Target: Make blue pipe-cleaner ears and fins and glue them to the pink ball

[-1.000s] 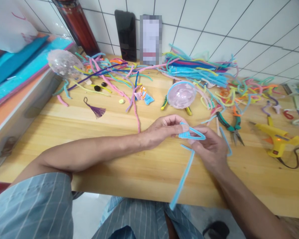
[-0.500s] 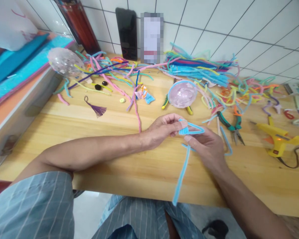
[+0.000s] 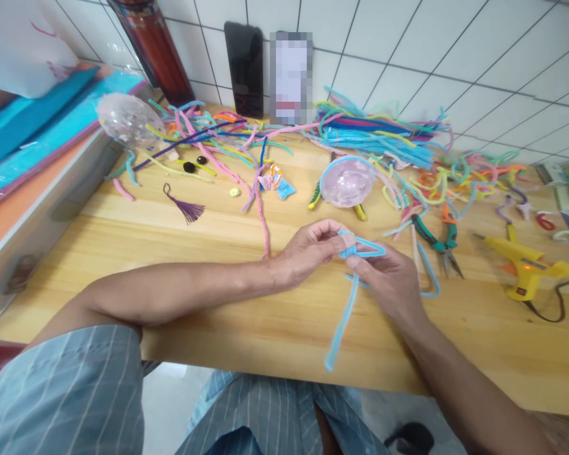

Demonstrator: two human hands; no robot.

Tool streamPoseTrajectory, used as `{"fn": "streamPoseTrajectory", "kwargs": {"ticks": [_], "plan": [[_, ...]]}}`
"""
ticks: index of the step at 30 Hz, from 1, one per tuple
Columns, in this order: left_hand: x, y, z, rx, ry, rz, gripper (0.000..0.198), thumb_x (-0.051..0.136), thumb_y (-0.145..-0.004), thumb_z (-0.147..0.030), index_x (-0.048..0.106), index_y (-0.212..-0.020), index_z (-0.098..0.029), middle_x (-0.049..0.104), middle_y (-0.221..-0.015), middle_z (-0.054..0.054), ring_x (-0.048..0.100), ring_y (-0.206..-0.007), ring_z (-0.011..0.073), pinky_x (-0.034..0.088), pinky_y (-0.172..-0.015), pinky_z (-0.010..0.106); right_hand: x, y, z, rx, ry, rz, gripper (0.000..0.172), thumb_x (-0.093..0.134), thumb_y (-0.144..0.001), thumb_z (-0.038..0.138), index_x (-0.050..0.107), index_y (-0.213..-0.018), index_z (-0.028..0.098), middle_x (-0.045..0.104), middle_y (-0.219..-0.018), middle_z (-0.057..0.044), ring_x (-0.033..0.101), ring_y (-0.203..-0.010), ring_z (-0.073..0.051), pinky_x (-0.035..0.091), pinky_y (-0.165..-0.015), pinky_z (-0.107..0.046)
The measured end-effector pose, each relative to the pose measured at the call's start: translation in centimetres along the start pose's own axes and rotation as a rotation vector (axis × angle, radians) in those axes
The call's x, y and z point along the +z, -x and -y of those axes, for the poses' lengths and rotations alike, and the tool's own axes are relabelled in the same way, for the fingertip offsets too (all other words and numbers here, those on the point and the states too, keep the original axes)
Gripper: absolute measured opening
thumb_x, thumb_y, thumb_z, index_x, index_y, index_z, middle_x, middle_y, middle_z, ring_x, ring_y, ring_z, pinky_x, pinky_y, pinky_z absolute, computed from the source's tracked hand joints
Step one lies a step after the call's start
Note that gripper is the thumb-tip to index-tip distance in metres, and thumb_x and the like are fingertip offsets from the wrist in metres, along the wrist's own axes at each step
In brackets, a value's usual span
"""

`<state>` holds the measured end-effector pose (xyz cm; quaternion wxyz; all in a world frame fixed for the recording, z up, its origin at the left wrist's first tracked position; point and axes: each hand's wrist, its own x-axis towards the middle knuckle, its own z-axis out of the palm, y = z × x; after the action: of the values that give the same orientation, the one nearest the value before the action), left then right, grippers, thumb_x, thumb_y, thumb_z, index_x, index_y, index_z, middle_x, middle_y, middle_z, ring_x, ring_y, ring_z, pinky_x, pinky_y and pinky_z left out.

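Over the wooden table (image 3: pixel 180 253) my left hand (image 3: pixel 308 249) and my right hand (image 3: pixel 391 281) meet, both pinching a light blue pipe cleaner (image 3: pixel 344 316). Its upper end is folded into a small flat triangle between my fingertips. The long free tail hangs down toward the table's front edge. A second bent blue pipe cleaner (image 3: pixel 429 272) lies just right of my right hand.
A pink clear ball (image 3: pixel 347 181) sits behind my hands. Several coloured pipe cleaners (image 3: pixel 384 142) pile up along the tiled wall. Green pliers (image 3: pixel 439 243) and a yellow glue gun (image 3: pixel 526 268) lie to the right. A purple tassel (image 3: pixel 184 207) and a clear ball (image 3: pixel 126 120) lie at the left.
The folded triangle has been pressed tighter between my fingertips, and the hanging tail has swung slightly left and shortened. Both hands stay in about the same place.
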<state>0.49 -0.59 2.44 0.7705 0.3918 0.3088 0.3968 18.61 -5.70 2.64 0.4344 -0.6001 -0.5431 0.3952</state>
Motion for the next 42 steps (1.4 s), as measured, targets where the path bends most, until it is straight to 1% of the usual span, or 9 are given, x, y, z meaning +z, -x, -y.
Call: {"fn": "streamPoseTrajectory", "kwargs": {"ticks": [4,9,13,17,22,27,31,35,42], "plan": [[-0.1,0.0,0.2,0.002,-0.006,0.020,0.059,0.097,-0.068,-0.063,0.068,-0.089,-0.015,0.063,-0.079,-0.003,0.049,-0.070,0.0077,0.036,-0.065,0.025,0.2,0.1,0.1,-0.038,-0.009,-0.035,0.012,0.086,-0.082,0.039,0.083,-0.084,0.027,0.079,-0.075,0.001,0.068,-0.066,-0.018,0.058,-0.061,-0.033],[-0.2,-0.3,0.4,-0.013,-0.019,0.107,0.054,0.096,-0.073,-0.058,0.069,-0.094,-0.016,0.063,-0.074,-0.005,0.049,-0.066,0.0074,0.035,-0.064,0.025,-0.2,0.1,-0.6,-0.058,0.008,-0.085,0.015,0.089,-0.082,0.040,0.082,-0.081,0.027,0.079,-0.077,0.001,0.070,-0.068,-0.019,0.060,-0.068,-0.035],[-0.3,-0.6,0.4,-0.051,-0.021,0.130,0.059,0.102,-0.065,-0.056,0.069,-0.094,-0.016,0.070,-0.084,-0.003,0.057,-0.074,0.0079,0.040,-0.074,0.025,-0.7,-0.1,-1.1,-0.036,-0.003,-0.066,0.020,0.091,-0.084,0.046,0.082,-0.085,0.028,0.081,-0.082,0.001,0.073,-0.075,-0.020,0.063,-0.079,-0.039],[-0.4,-0.8,0.0,-0.056,-0.049,0.129,0.062,0.102,-0.062,-0.060,0.070,-0.090,-0.016,0.071,-0.082,-0.003,0.061,-0.078,0.0097,0.047,-0.083,0.027,-0.8,-0.1,-1.1,-0.041,0.019,-0.042,0.025,0.089,-0.084,0.049,0.080,-0.081,0.026,0.077,-0.075,0.001,0.069,-0.069,-0.019,0.060,-0.072,-0.036],[-0.4,-0.5,-0.7,-0.037,-0.126,0.123,0.058,0.098,-0.067,-0.064,0.068,-0.081,-0.016,0.062,-0.069,-0.005,0.053,-0.067,0.0076,0.042,-0.072,0.025,-0.9,-0.1,-0.7,-0.022,0.053,0.019,0.018,0.086,-0.084,0.043,0.080,-0.081,0.026,0.074,-0.072,0.002,0.066,-0.067,-0.017,0.057,-0.067,-0.033],[-0.4,-0.2,-0.9,0.023,-0.158,0.075,0.049,0.097,-0.072,-0.055,0.069,-0.081,-0.016,0.059,-0.068,-0.005,0.052,-0.068,0.0092,0.040,-0.068,0.025,-0.8,-0.2,-0.5,-0.014,0.018,0.032,0.016,0.085,-0.084,0.041,0.082,-0.090,0.027,0.076,-0.076,0.001,0.067,-0.071,-0.017,0.057,-0.067,-0.032],[-0.5,-0.2,-0.6,0.034,-0.182,0.034,0.051,0.096,-0.071,-0.059,0.069,-0.082,-0.017,0.060,-0.069,-0.005,0.046,-0.064,0.0081,0.036,-0.063,0.024,-1.0,-0.1,-0.7,-0.044,0.038,0.001,0.017,0.083,-0.088,0.040,0.077,-0.082,0.026,0.076,-0.077,0.001,0.067,-0.074,-0.017,0.057,-0.071,-0.032],[-0.6,-0.3,-0.1,0.021,-0.181,0.052,0.054,0.096,-0.069,-0.061,0.070,-0.085,-0.016,0.062,-0.073,-0.005,0.046,-0.065,0.0077,0.036,-0.064,0.024,-1.2,-0.1,-1.0,-0.075,0.070,-0.004,0.017,0.082,-0.090,0.038,0.076,-0.080,0.026,0.075,-0.076,0.002,0.068,-0.075,-0.018,0.057,-0.077,-0.035],[-1.0,-0.6,-0.1,-0.009,-0.242,0.123,0.059,0.094,-0.068,-0.065,0.069,-0.085,-0.014,0.062,-0.075,-0.004,0.048,-0.070,0.0086,0.035,-0.068,0.025,-1.5,-0.5,-0.6,-0.138,0.165,0.032,0.016,0.082,-0.091,0.036,0.076,-0.079,0.026,0.074,-0.078,0.002,0.063,-0.073,-0.018,0.051,-0.074,-0.035]]}}
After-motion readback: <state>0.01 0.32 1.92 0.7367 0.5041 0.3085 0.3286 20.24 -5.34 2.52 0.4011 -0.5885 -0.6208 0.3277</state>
